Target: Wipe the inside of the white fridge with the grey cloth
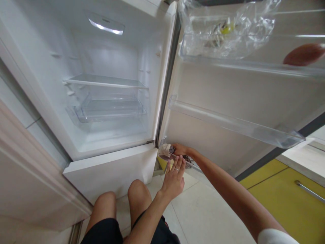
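Observation:
My right hand [179, 149] reaches down into the lowest door bin [195, 166] of the open fridge. Its fingers curl down at something dark, partly hidden, which I cannot make out. Beside it, at the hinge end of the bin, is a whitish crumpled bundle [165, 149]. A brown-and-white speckled thing [188, 160] shows behind the bin's front wall, under my right wrist. My left hand [174, 178], with a ring on one finger, is open. Its outstretched fingers rest against the front of that bin.
The fridge interior holds a glass shelf [106, 81] and a clear drawer [109, 110]. On the door are a middle bin [228, 122] and an upper bin with a clear plastic bag [228, 34] and a reddish oblong item [304, 55]. Yellow cabinets [291, 189] stand right.

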Action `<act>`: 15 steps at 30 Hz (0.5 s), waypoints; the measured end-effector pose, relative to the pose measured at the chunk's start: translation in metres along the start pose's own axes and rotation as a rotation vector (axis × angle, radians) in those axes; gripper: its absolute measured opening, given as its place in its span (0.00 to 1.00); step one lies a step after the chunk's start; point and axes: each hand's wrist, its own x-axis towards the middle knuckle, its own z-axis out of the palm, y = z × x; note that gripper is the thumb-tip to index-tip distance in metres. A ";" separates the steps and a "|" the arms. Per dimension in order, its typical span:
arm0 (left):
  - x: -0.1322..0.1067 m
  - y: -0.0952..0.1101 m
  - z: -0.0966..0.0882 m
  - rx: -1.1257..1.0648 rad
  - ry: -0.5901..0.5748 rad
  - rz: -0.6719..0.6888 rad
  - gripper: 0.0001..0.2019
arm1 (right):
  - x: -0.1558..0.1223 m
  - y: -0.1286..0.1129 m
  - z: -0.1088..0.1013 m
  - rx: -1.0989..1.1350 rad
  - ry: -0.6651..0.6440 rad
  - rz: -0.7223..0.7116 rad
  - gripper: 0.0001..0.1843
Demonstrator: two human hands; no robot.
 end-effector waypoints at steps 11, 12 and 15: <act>0.000 0.004 -0.005 0.073 0.048 -0.024 0.47 | -0.080 0.047 -0.015 0.377 -0.168 0.179 0.16; 0.000 0.004 -0.005 0.073 0.047 -0.029 0.46 | -0.092 0.053 -0.018 0.385 -0.182 0.196 0.17; 0.000 0.006 -0.005 0.078 0.056 -0.046 0.45 | -0.127 0.065 -0.023 0.366 -0.184 0.238 0.19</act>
